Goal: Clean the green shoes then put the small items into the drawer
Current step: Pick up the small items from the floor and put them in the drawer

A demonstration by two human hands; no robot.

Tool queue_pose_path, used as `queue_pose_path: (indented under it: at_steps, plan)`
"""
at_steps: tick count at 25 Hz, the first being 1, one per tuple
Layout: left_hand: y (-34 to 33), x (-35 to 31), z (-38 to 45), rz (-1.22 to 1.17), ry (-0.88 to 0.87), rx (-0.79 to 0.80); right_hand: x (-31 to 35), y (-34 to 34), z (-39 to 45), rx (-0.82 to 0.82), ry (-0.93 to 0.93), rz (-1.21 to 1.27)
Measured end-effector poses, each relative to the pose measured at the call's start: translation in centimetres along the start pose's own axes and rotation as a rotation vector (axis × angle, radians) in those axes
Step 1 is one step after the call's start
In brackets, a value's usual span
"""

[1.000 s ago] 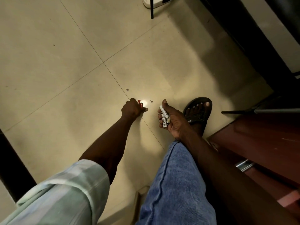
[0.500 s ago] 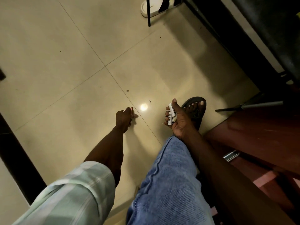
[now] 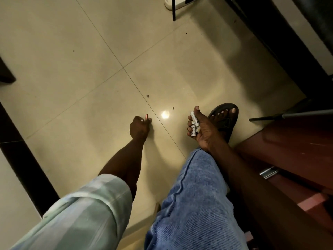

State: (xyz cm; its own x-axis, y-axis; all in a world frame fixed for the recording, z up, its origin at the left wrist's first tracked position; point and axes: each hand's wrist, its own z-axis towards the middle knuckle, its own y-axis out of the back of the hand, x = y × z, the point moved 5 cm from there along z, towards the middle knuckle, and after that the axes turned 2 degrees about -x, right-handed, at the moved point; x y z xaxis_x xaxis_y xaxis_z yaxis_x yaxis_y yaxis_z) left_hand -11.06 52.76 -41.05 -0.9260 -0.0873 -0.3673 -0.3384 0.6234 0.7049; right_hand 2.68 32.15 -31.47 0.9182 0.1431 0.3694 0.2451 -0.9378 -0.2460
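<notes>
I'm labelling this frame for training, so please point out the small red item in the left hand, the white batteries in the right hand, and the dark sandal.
small red item [image 3: 146, 115], head view, its exposed tip.
white batteries [image 3: 194, 118], head view, upper battery's side.
dark sandal [image 3: 227, 121], head view, its strap.

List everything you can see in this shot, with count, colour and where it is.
Batteries: several, white, bunched in right hand.
Small cylinder: one, reddish, in left fingertips near floor.
Slide sandal: one, white, top edge.
Thin black leg: one, crossing that sandal.
Floor: beige tiles.
Wooden furniture: reddish-brown, right.
Black sandal: one, on person's foot.
Left hand: low over floor.
Right hand: on the jeans knee.
</notes>
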Motion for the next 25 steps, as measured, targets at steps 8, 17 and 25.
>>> queue_pose_path:
  at_steps: [8, 17, 25]
  plan:
    - [-0.9, -3.3, 0.2, -0.258, 0.081, 0.273, 0.2, 0.2, -0.6, -0.028, 0.015, 0.048]
    - [8.9, -15.1, -20.0, -1.040, 0.008, 0.835, 4.0, 1.1, -17.8, -0.037, 0.275, 0.398]
    - [15.0, -19.8, -46.8, -0.969, -0.052, 1.260, -0.9, 6.2, -41.9, -0.020, 0.517, 0.480]
